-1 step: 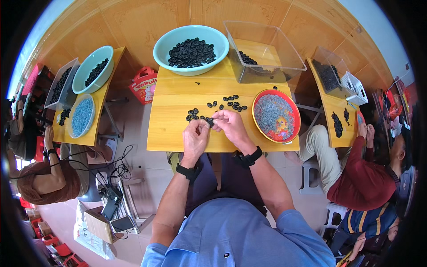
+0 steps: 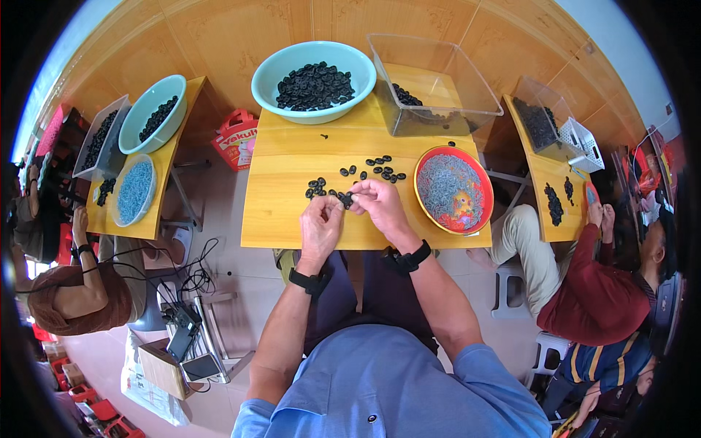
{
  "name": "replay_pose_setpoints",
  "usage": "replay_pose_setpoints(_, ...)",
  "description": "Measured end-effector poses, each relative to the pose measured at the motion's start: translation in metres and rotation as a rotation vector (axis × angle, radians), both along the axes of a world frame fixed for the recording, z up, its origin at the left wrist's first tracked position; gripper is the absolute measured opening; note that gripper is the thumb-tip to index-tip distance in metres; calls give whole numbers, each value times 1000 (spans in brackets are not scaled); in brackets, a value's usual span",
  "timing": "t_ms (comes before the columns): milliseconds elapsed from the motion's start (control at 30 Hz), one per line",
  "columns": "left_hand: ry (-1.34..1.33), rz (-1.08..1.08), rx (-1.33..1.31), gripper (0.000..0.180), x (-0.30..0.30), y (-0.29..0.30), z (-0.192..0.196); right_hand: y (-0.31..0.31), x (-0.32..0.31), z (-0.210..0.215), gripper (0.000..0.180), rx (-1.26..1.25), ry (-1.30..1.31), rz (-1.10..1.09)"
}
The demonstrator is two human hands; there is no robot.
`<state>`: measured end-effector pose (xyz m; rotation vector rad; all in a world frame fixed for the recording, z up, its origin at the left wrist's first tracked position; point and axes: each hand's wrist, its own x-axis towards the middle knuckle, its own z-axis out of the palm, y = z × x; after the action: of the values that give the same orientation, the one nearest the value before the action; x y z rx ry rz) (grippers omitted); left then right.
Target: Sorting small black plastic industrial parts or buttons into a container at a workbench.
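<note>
Black piece (image 2: 345,198) sits between left hand (image 2: 321,223) and right hand (image 2: 380,204), each grip pinched.

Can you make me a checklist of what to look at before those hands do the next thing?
1. Left hand on the small black piece: ok, pinching it.
2. Right hand on the same piece: ok, pinching too.
3. The piece's fine details: cannot tell, the hands partly cover it.
4. Red bowl nearby: ok, to the right, holding grey bits.
5. Loose black pieces in one pile: not ok, spread out.
6. Turquoise basin upright: ok.
</note>
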<state>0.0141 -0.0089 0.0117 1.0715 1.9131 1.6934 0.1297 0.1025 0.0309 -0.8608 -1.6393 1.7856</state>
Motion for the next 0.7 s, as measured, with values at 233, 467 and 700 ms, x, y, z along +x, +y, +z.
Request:
replay_pose_setpoints(233, -77, -2, 51, 7, -1, 2, -8, 4, 13, -8, 11, 98, -88, -69)
replay_pose_setpoints(467, -76, -37, -4, 7, 0, 0, -1, 2, 24, -10, 13, 653, -405, -122)
replay_pose_setpoints(700, -9, -117, -36, 7, 4, 1, 1, -5, 15, 17, 16, 540, -174, 8)
